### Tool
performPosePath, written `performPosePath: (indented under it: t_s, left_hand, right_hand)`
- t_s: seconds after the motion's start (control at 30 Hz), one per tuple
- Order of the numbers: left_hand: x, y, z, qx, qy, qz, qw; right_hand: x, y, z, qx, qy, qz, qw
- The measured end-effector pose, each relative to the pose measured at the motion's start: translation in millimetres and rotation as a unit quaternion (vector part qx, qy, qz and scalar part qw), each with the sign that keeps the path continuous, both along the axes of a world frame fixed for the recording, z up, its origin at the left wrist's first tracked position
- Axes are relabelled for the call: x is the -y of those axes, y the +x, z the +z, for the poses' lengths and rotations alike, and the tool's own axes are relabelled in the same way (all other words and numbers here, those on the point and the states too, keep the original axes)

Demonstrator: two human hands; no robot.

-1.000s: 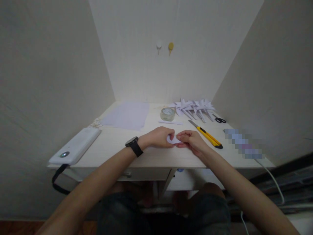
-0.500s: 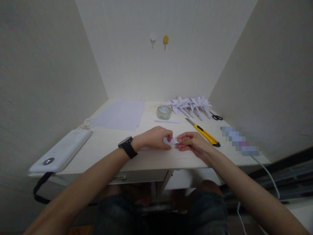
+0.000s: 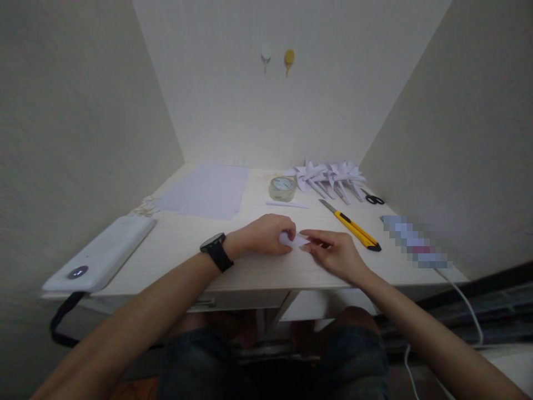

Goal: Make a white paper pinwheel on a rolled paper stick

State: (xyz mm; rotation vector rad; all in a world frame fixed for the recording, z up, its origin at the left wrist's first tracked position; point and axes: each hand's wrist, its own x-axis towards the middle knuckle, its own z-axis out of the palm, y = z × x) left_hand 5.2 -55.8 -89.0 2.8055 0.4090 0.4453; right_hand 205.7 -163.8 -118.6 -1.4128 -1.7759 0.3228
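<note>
My left hand [image 3: 270, 233], with a black watch [image 3: 217, 250] on its wrist, curls around a small folded piece of white paper [image 3: 293, 240] low over the front of the desk. At the paper's pointed right end is my right hand [image 3: 333, 249], its thumb and fingertips closed at the tip and its index finger stretched along above. The fingers hide part of the paper. Beyond the hands lies a thin white paper stick [image 3: 287, 205], in front of a roll of clear tape [image 3: 282, 189]. A yellow utility knife [image 3: 352, 225] with its blade out rests to the right.
White paper sheets [image 3: 204, 191] lie at the back left. Several paper pinwheels [image 3: 328, 176] are heaped at the back right, beside black scissors [image 3: 372, 198]. A white device [image 3: 100, 253] with a strap stands on the left edge. A blurred-out object with a cable [image 3: 462, 297] lies right.
My right index finger has straightened and lifted above the paper's tip, and the right hand has shifted slightly. My left hand keeps its hold. The whole view has tilted a little.
</note>
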Motion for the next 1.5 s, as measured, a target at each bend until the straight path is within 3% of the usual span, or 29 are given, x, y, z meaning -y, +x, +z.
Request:
performPosePath:
  t_s: [0.3,0.6,0.9,1.5]
  left_hand:
    - [4.4,2.0,-2.1,0.018,-0.011,0.005,1.000]
    - [2.9,5.2,-11.1,0.071,-0.013,-0.005,0.997]
    - [5.8,5.6,-10.9,0.067,0.004,-0.010,0.998]
    - [12.4,8.5,-12.3,0.064,-0.004,-0.030,0.997]
  right_hand:
    - [-1.1,2.2,-4.2,0.031,0.044,-0.003,0.999]
    - [3.4,0.4,0.7,-0.064,-0.014,-0.063,0.996]
    - [1.4,-2.3,-0.1,-0.040,-0.003,0.005,0.999]
    - [2.3,-0.3,0.2,-0.011,0.008,0.021,1.000]
